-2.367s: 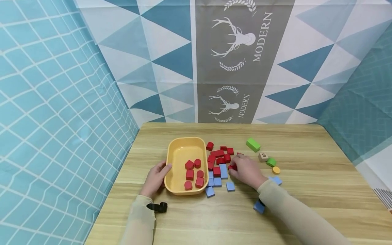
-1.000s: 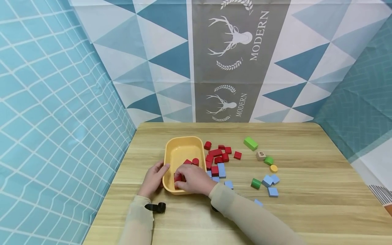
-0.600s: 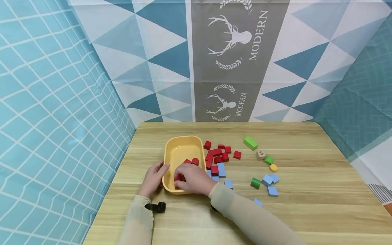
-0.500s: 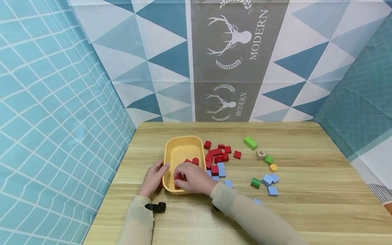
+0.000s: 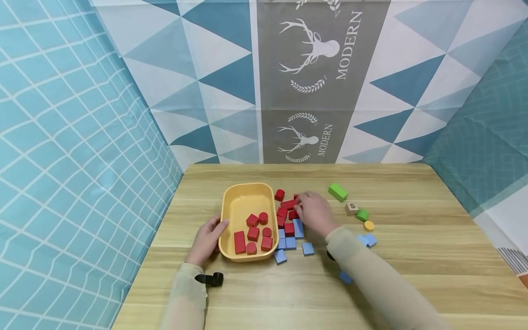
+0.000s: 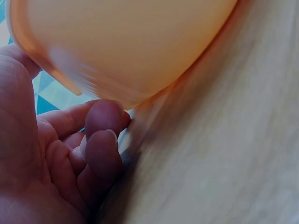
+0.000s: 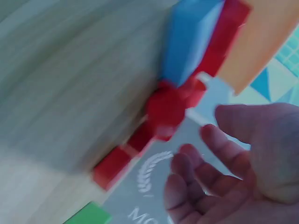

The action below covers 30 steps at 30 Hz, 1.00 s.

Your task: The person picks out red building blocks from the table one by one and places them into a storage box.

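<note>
My left hand [image 5: 207,239] grips the left rim of a yellow plastic tray [image 5: 240,205], thumb on the rim and fingers against the outer wall [image 6: 126,56]. Inside the tray lie several red wooden blocks, among them an oblong block [image 5: 239,242] near the front left corner. Over the red blocks on the table hovers my right hand [image 5: 316,211], fingers apart and holding nothing. A blurred red round-sided block [image 7: 166,112] lies just beyond its fingertips in the right wrist view. From above, the hand hides some of these blocks.
Blue blocks [image 5: 290,243] lie in front of the red ones, beside the tray. To the right are a green oblong block [image 5: 338,192], a wooden letter cube [image 5: 352,209], a green half-round block [image 5: 362,215] and a yellow disc [image 5: 369,226]. Patterned cloth hangs behind the table.
My right hand has let go of the oblong red block inside the tray and moved right, out over the red blocks on the table. The left hand stays on the tray's rim.
</note>
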Each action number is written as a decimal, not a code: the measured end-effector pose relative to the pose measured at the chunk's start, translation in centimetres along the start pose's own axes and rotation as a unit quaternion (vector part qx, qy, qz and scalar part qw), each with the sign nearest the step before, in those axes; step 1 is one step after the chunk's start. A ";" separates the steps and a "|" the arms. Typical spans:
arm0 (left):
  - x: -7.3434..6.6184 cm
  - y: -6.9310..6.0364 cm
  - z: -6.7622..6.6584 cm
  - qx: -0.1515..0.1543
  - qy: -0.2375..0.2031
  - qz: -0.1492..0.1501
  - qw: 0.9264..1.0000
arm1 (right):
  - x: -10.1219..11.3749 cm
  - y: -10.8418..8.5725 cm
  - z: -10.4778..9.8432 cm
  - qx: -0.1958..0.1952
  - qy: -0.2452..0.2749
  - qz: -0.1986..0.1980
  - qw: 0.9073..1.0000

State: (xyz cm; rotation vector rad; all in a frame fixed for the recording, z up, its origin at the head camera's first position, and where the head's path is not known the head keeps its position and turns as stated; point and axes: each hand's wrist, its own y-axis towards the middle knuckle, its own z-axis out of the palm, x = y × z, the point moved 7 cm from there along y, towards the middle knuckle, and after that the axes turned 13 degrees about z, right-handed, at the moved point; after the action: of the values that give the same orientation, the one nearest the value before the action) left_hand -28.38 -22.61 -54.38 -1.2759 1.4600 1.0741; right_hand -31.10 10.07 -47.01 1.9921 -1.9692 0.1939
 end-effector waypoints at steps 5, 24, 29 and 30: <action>-0.1 0.0 -0.1 -0.003 0.004 -0.001 1.000 | -2.2 0.0 0.9 0.053 -0.014 0.027 0.998; 0.1 0.1 0.0 -0.001 0.005 -0.005 1.000 | -0.5 -0.7 -0.2 0.076 0.092 0.063 0.991; 0.1 0.0 -0.1 -0.003 0.002 -0.004 1.000 | 4.6 -2.2 -1.4 0.067 0.170 -0.028 0.983; 0.1 0.0 -0.1 -0.003 0.001 -0.003 1.000 | 5.6 -2.5 -1.3 0.067 0.172 -0.052 0.981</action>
State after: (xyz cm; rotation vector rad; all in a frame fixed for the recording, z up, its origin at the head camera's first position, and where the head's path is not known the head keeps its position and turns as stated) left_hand -28.38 -22.70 -54.50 -1.2850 1.4545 1.0754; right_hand -28.21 5.18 -44.27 1.9766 -1.6695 0.6156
